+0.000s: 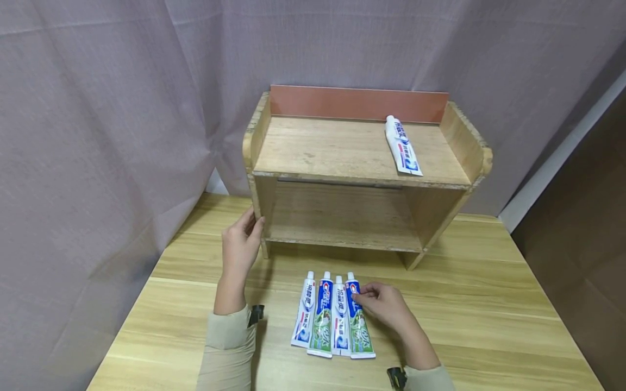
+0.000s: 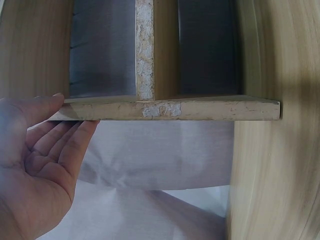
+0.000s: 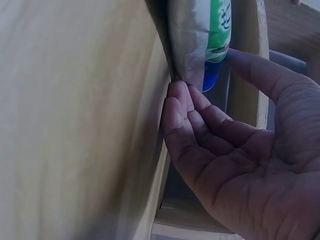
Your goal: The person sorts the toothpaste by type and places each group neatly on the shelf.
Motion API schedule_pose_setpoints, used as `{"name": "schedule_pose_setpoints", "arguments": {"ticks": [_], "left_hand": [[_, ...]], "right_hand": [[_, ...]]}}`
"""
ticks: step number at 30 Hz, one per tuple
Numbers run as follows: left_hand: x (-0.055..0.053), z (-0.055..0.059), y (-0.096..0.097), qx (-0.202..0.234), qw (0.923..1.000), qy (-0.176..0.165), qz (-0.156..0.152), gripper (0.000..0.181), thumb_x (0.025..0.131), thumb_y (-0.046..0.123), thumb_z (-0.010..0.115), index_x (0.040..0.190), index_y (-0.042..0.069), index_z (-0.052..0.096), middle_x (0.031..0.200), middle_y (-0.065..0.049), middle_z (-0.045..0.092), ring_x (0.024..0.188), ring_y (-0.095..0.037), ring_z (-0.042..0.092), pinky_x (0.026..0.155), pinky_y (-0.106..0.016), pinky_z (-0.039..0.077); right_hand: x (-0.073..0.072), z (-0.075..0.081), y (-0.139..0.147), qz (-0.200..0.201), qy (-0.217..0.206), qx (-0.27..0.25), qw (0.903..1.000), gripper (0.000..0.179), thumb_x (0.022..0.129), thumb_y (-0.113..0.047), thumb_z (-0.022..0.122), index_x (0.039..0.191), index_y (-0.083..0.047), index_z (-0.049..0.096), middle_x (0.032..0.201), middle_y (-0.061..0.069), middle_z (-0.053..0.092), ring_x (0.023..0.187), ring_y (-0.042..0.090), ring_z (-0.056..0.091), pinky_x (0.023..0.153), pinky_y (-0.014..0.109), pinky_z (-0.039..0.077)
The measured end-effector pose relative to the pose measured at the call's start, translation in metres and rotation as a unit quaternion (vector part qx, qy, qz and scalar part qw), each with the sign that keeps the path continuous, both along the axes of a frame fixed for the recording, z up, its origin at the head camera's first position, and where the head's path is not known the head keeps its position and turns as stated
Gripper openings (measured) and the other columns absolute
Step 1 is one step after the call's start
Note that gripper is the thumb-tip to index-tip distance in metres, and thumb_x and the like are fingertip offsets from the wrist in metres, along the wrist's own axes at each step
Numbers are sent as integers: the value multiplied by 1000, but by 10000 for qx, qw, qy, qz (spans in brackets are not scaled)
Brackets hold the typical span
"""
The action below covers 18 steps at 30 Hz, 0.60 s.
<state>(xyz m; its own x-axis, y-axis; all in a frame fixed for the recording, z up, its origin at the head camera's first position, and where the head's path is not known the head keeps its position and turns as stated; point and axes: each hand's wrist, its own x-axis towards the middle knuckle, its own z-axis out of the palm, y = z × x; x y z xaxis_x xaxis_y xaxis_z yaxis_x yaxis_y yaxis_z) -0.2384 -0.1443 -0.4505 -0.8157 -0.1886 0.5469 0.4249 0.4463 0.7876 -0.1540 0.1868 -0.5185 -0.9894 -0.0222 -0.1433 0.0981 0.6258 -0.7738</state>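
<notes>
My left hand (image 1: 240, 241) grips the left side panel of a small wooden shelf (image 1: 342, 247). In the left wrist view the thumb lies on one face of that panel (image 2: 210, 111) and the fingers on the other. At the right end of a row of toothpaste tubes, my right hand (image 1: 386, 305) pinches a blue and green toothpaste tube (image 1: 361, 331), which lies flat on the table. The right wrist view has the thumb on the tube's printed face and the fingertips (image 3: 175, 112) at its edge. Left of it lie a white tube (image 1: 340, 320), another blue-green tube (image 1: 323, 317) and another white tube (image 1: 305, 312).
Another white toothpaste tube (image 1: 403, 145) lies on the shelf's upper board (image 1: 332, 146), cap toward the reddish back strip (image 1: 357, 103). The shelf stands toward the back of the wood-grain table (image 1: 489, 304). Grey cloth (image 1: 122, 108) hangs behind it.
</notes>
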Motion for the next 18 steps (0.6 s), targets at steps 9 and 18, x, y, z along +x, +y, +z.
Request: {"name": "schedule_pose_setpoints", "arguments": {"ticks": [9,18], "left_hand": [[0,0,0,44,9999,90,-26,34,96,7,69,129,2,67,116,-21,70,103,-31,72,85,-27,61],[0,1,1,-13,10000,3,44,34,97,9,68,129,2,66,117,-20,70,104,-28,71,86,-27,61]], "right_hand": [[1,1,-2,1,-137,166,9998,34,84,-33,82,98,-4,71,83,2,67,76,15,62,68,28,58],[6,7,-5,120,-362,450,9983,34,83,-36,82,87,-5,68,72,2,61,64,17,55,56,27,51]]}}
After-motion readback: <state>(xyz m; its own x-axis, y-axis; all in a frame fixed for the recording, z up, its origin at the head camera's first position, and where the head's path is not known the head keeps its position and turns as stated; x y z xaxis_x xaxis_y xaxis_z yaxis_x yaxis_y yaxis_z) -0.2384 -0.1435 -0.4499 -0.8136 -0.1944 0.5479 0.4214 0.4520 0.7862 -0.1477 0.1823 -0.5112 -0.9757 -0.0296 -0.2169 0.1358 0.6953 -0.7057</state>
